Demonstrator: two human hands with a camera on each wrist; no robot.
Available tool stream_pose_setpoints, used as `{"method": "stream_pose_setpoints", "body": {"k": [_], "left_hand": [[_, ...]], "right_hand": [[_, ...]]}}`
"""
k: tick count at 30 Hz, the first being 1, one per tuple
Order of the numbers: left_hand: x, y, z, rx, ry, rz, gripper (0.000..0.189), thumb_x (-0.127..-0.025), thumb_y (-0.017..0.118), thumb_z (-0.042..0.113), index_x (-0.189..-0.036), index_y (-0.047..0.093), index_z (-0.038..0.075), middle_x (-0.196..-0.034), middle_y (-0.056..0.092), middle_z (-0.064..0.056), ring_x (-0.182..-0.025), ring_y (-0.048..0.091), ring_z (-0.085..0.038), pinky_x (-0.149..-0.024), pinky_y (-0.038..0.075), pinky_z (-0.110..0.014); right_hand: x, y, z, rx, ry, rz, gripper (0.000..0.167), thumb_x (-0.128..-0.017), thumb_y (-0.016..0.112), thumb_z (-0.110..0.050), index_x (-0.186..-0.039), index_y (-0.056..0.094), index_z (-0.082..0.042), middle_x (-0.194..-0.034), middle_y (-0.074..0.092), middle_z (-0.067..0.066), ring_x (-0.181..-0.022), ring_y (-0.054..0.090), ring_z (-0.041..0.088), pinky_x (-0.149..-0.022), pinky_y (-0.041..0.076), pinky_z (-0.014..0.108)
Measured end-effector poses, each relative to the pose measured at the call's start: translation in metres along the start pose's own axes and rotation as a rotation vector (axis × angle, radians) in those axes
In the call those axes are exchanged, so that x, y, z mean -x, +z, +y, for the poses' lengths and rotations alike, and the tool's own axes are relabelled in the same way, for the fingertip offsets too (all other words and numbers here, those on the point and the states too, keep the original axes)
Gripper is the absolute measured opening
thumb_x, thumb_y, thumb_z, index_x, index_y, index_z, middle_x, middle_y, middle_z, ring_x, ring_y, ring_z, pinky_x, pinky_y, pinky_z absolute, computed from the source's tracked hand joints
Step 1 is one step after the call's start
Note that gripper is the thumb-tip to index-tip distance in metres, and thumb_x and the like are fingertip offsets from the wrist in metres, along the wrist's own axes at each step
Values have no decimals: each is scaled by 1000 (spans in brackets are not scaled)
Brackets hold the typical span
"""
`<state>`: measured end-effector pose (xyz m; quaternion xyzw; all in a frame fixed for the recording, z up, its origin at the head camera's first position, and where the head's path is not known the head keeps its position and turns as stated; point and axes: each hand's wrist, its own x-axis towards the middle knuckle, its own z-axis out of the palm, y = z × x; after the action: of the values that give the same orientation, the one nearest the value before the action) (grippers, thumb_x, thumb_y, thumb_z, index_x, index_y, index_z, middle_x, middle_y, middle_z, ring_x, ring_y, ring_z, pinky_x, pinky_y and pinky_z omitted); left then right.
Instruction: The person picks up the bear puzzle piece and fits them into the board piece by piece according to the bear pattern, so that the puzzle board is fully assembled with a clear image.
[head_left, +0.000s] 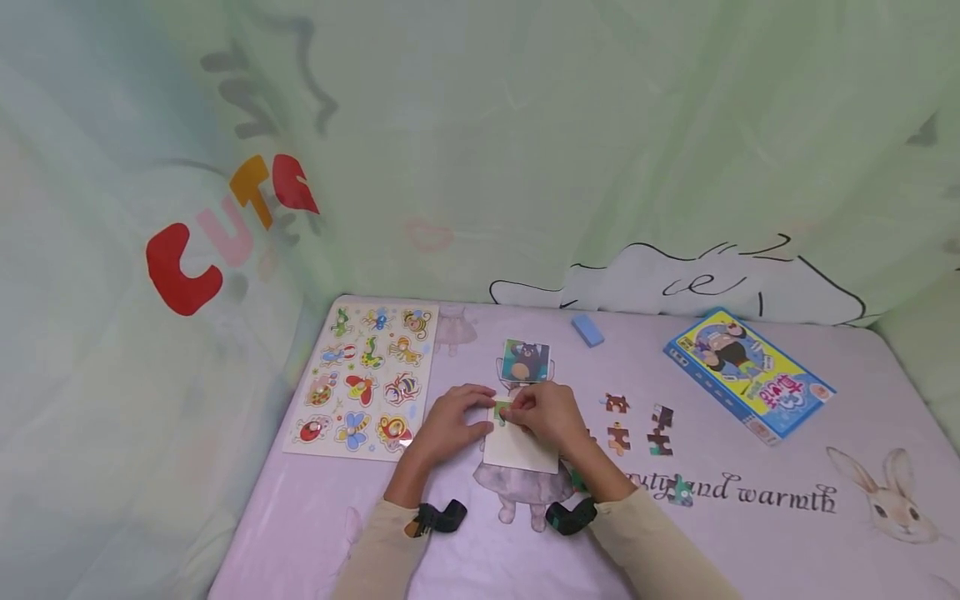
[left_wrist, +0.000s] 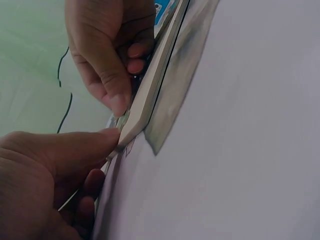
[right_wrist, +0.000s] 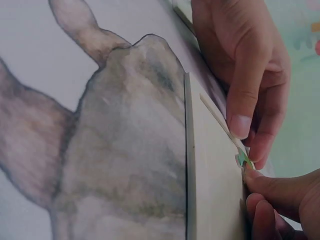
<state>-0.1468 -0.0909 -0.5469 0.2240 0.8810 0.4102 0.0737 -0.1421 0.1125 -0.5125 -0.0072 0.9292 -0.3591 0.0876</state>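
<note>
A pale, shallow puzzle board [head_left: 521,454] lies in front of me, with a raised rim showing in the right wrist view. My left hand [head_left: 452,423] grips its upper left corner, thumb on the left edge and fingertips at the top. In that same corner, a small green jigsaw piece [right_wrist: 243,158] sits against the rim. My right hand [head_left: 546,412] pinches this piece with thumb and fingertips, covering part of it. Just beyond the board is a square picture card [head_left: 527,360] with a dark bear on it.
Loose jigsaw pieces [head_left: 618,438] are scattered right of the board, some partly behind my right forearm. A knob-style insect board [head_left: 360,382] lies left. Farther back are a blue block [head_left: 587,330] and a yellow-blue box [head_left: 750,373]. Printed curtains [head_left: 465,167] surround the table.
</note>
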Motion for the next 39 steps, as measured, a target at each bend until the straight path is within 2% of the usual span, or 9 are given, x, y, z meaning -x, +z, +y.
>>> {"method": "stream_pose_setpoints", "body": {"k": [10, 16, 20, 27, 35, 39], "left_hand": [[-11, 7, 2, -19, -4, 137, 14, -88, 79, 17, -100, 75, 9, -117, 71, -3, -115, 65, -21, -104, 48, -38], [-12, 10, 3, -11, -28, 140, 13, -88, 79, 18, -97, 75, 10, -115, 70, -2, -109, 67, -19, -99, 51, -35], [-11, 9, 3, -2, -33, 137, 14, -88, 80, 19, -98, 76, 10, -115, 71, -1, -108, 68, -18, -98, 51, -34], [-9, 10, 1, 9, -38, 132, 19, -88, 80, 20, -105, 77, 11, -115, 70, -1, -112, 67, -18, -101, 50, -37], [-10, 14, -1, -1, -17, 155, 19, -87, 81, 19, -103, 77, 10, -113, 71, -1, -110, 67, -18, -100, 50, -36], [-11, 14, 2, -8, -14, 153, 19, -88, 80, 22, -104, 78, 11, -113, 72, 0, -110, 67, -18, -100, 49, -36]], "right_hand": [[-1, -1, -4, -23, -13, -3, 18, -83, 85, -28, -77, 76, -14, -63, 64, -4, -60, 56, 12, -52, 39, 24], [0, -3, -1, -30, -22, -32, 14, -83, 85, -23, -79, 76, -14, -69, 66, -4, -66, 56, 12, -54, 42, 24], [-1, -2, 1, -33, -24, -45, 12, -83, 85, -22, -80, 77, -14, -68, 66, -4, -64, 56, 12, -53, 42, 24], [0, 1, 2, -24, -44, -25, 12, -82, 86, -21, -79, 77, -14, -65, 65, -5, -61, 55, 11, -51, 40, 22], [1, 2, 5, 16, -56, -7, 12, -83, 85, -24, -80, 78, -14, -68, 65, -5, -66, 54, 12, -53, 40, 22], [3, -3, 7, -23, -50, -8, 11, -83, 85, -23, -82, 78, -15, -70, 66, -5, -66, 56, 12, -55, 42, 23]]}}
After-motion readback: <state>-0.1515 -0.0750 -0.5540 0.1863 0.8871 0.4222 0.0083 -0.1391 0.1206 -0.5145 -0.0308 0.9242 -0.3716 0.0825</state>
